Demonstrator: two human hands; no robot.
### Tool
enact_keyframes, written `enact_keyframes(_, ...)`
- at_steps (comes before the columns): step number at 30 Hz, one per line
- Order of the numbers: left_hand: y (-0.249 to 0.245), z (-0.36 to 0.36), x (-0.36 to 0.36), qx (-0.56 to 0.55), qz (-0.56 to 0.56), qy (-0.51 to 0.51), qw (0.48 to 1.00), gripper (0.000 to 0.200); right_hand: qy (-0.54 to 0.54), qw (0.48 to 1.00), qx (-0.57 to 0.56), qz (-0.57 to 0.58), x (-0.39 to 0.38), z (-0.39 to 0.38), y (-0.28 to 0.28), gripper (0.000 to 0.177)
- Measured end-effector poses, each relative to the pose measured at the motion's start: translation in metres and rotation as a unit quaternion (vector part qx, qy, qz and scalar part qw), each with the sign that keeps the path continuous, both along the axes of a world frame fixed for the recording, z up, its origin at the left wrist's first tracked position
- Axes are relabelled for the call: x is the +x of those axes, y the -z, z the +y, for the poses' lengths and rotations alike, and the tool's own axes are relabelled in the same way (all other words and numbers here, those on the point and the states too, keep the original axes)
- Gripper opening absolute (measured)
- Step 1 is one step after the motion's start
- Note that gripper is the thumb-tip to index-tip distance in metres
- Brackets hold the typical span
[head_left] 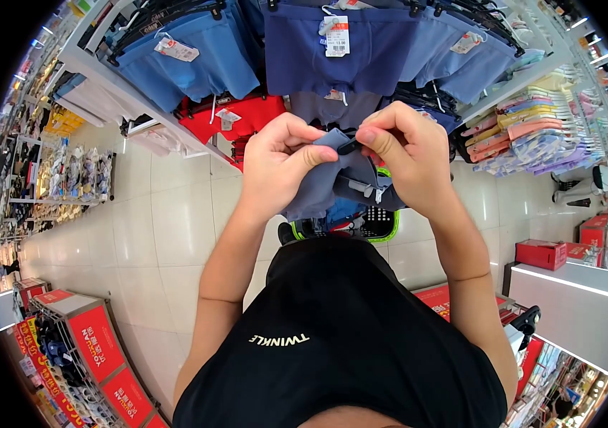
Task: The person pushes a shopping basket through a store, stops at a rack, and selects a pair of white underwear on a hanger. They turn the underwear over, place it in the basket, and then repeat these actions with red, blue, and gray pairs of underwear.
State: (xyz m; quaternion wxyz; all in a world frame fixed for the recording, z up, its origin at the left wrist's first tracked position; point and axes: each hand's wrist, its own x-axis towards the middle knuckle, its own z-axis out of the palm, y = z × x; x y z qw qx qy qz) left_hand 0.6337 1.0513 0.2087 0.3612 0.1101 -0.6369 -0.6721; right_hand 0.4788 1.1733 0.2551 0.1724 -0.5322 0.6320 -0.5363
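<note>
Grey-blue boxer briefs [312, 192] hang in front of my chest. My left hand [279, 164] is closed, pinching their waistband between thumb and fingers. Closed on the other side, my right hand [411, 153] pinches a black hanger clip [349, 147] at the waistband's edge. A white tag [366, 190] shows on darker grey cloth just below the right fingers. Underneath the briefs stands a black shopping basket with a lime-green rim [396, 227], holding blue cloth; the briefs cover part of it.
A rack ahead carries navy boxer briefs [325, 60] with a price tag, lighter blue pairs [197, 64] and red ones [247, 118]. Folded clothes on hangers [532, 132] line the right. Red-sided display bins [97, 342] stand at lower left, a grey counter [575, 299] at right.
</note>
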Motion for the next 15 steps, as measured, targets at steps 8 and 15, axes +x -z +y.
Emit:
enact_keyframes(8,0.011,-0.006,-0.008,-0.107,0.055,-0.025,0.992,0.022,0.005,0.999,-0.019,0.027,0.005,-0.001,0.002,0.013)
enact_keyframes(15,0.009,-0.004,-0.008,-0.082,0.081,-0.020,0.993,0.020,0.000,0.999,-0.035,0.035,0.008,-0.002,0.000,0.014)
